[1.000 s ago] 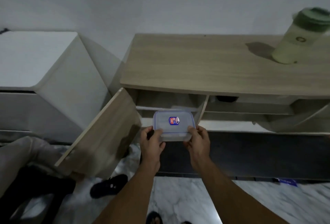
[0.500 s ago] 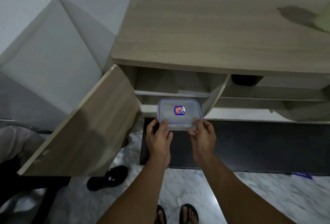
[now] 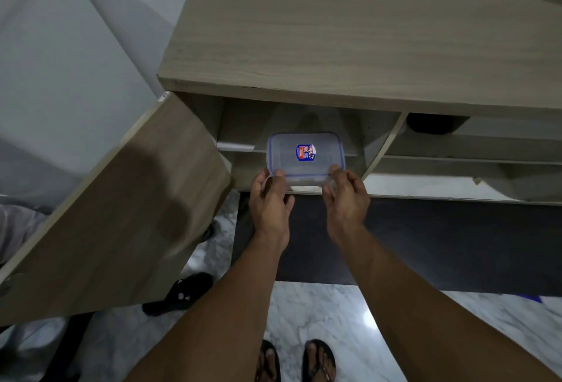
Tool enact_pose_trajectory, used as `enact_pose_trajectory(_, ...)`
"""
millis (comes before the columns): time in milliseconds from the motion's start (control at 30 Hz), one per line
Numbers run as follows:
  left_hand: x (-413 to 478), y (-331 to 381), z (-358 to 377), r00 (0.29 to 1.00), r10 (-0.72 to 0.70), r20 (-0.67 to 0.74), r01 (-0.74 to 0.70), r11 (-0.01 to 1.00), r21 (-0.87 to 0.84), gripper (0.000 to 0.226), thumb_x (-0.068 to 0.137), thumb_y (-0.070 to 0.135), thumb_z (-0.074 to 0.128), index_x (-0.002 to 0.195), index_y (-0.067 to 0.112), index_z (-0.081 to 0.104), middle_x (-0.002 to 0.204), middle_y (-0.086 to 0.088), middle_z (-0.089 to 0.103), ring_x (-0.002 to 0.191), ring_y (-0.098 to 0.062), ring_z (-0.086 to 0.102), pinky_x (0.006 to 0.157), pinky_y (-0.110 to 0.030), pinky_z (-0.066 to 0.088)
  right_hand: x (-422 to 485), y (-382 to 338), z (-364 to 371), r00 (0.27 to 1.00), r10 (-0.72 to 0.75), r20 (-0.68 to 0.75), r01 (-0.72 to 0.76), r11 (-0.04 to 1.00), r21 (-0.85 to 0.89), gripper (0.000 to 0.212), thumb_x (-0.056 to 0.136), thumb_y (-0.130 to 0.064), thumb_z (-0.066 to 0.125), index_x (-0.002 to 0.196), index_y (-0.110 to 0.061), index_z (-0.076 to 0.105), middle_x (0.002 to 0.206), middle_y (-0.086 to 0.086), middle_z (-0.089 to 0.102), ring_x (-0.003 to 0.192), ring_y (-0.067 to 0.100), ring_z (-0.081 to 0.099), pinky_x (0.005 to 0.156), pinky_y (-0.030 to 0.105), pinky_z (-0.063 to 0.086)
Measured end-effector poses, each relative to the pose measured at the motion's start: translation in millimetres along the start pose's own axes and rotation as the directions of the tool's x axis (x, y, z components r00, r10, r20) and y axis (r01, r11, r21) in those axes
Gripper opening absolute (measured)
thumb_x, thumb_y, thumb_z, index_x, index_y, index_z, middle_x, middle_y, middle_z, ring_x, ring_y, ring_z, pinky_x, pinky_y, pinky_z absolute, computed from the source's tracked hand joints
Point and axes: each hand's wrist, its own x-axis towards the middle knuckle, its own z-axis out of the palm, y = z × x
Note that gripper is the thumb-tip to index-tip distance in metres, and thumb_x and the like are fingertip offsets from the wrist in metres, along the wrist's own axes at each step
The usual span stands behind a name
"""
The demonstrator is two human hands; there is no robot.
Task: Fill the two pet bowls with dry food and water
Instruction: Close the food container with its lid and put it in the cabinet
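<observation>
A clear plastic container (image 3: 305,158) with a blue-rimmed lid and a red and blue sticker is held in front of the open left compartment of a wooden cabinet (image 3: 349,34). My left hand (image 3: 269,199) grips its near left corner, thumb on the lid. My right hand (image 3: 345,196) grips its near right corner the same way. What is inside the container cannot be told. No pet bowls are in view.
The cabinet door (image 3: 121,211) swings open to the left, close to my left arm. A white unit (image 3: 60,56) stands at the left. A dark object (image 3: 431,123) sits in the right compartment. Marble floor (image 3: 319,314), a black sandal (image 3: 179,293) and my feet lie below.
The view has tilted down and drawn closer to the cabinet. The green bottle on the cabinet top has left the frame. Both hands keep their hold on the container, which sits slightly higher against the compartment.
</observation>
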Motion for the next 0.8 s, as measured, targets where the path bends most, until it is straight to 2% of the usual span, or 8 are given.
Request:
enact_pose_trajectory(133,9.9,-0.7,2.4,1.000,0.002,0.000,-0.002,1.000,0.004,0.029,0.094,0.027,0.061,0.121,0.034,0.052,0.128,-0.001,0.062,0.120,-0.016,0.058,0.101,-0.039,0.044,9.0,0.2,4.3,0.998,-0.011,0.057,0.010,1.000,0.009,0.017,0.088,-0.014,0.069,0.105,-0.011,0.065,0.076,-0.002,0.060,0.062,0.007,0.052,0.057,0.020,0.045)
enact_pose_trajectory(167,12.0,-0.5,3.0,1.000,-0.001,-0.003,0.001,1.000,-0.013,0.030,0.095,0.026,0.059,0.123,0.033,0.053,0.127,0.000,0.063,0.119,-0.016,0.058,0.101,-0.038,0.044,9.5,0.2,6.0,0.998,-0.012,0.064,0.011,1.000,0.009,0.019,0.090,-0.014,0.068,0.108,-0.010,0.066,0.077,-0.003,0.062,0.065,0.006,0.054,0.061,0.020,0.047)
enact_pose_trajectory(233,15.4,1.2,5.2,1.000,-0.009,-0.007,0.009,0.999,-0.050,0.032,0.096,0.019,0.054,0.127,0.030,0.055,0.120,0.004,0.065,0.118,-0.014,0.058,0.102,-0.038,0.042,9.6,0.1,9.3,0.998,0.007,0.060,-0.010,0.999,0.035,0.022,0.093,-0.014,0.062,0.114,-0.011,0.067,0.088,-0.003,0.067,0.081,0.009,0.061,0.081,0.024,0.052)
enact_pose_trajectory(300,17.8,3.1,7.5,1.000,-0.008,-0.002,0.008,0.998,-0.057,0.039,0.095,0.013,0.050,0.130,0.030,0.057,0.120,0.006,0.065,0.119,-0.014,0.056,0.102,-0.038,0.041,10.0,-1.1,12.9,0.998,0.029,0.052,-0.033,0.997,0.066,0.026,0.095,-0.010,0.056,0.118,-0.011,0.066,0.094,-0.004,0.068,0.095,0.011,0.062,0.096,0.026,0.050)
enact_pose_trajectory(467,22.7,6.1,12.9,1.000,0.020,-0.005,-0.020,0.999,-0.034,0.040,0.098,0.012,0.049,0.134,0.028,0.056,0.132,0.005,0.061,0.126,-0.011,0.052,0.097,-0.032,0.042,16.2,3.3,21.8,0.998,-0.058,0.003,0.058,0.998,0.035,0.013,0.096,-0.014,0.059,0.100,-0.020,0.069,0.086,-0.006,0.068,0.086,0.010,0.062,0.079,0.020,0.052)
enact_pose_trajectory(567,26.9,6.7,15.1,1.000,0.024,-0.016,-0.024,0.999,-0.043,0.043,0.098,0.006,0.050,0.137,0.023,0.055,0.134,0.003,0.061,0.128,-0.012,0.051,0.097,-0.030,0.042,23.1,6.7,25.5,0.993,-0.115,0.006,0.115,0.993,-0.009,0.016,0.097,-0.013,0.058,0.093,-0.023,0.070,0.090,-0.003,0.069,0.091,0.012,0.063,0.088,0.025,0.053)
enact_pose_trajectory(667,31.2,6.7,14.4,1.000,0.030,0.006,-0.030,0.999,-0.032,0.050,0.096,-0.004,0.048,0.139,0.021,0.053,0.139,0.005,0.056,0.130,-0.013,0.050,0.100,-0.030,0.042,28.6,7.1,28.0,0.991,-0.132,0.012,0.133,0.990,-0.046,0.016,0.099,-0.014,0.053,0.104,-0.016,0.069,0.092,-0.003,0.067,0.092,0.010,0.062,0.098,0.029,0.050)
enact_pose_trajectory(800,35.3,12.3,17.7,0.999,0.036,0.016,-0.036,0.999,-0.018,0.058,0.096,-0.011,0.044,0.146,0.018,0.042,0.153,0.000,0.040,0.138,-0.019,0.042,0.101,-0.029,0.041,33.2,5.9,32.0,0.989,-0.147,0.020,0.148,0.987,-0.067,0.027,0.100,-0.012,0.052,0.124,-0.007,0.063,0.102,-0.004,0.066,0.097,0.008,0.062,0.101,0.028,0.048)
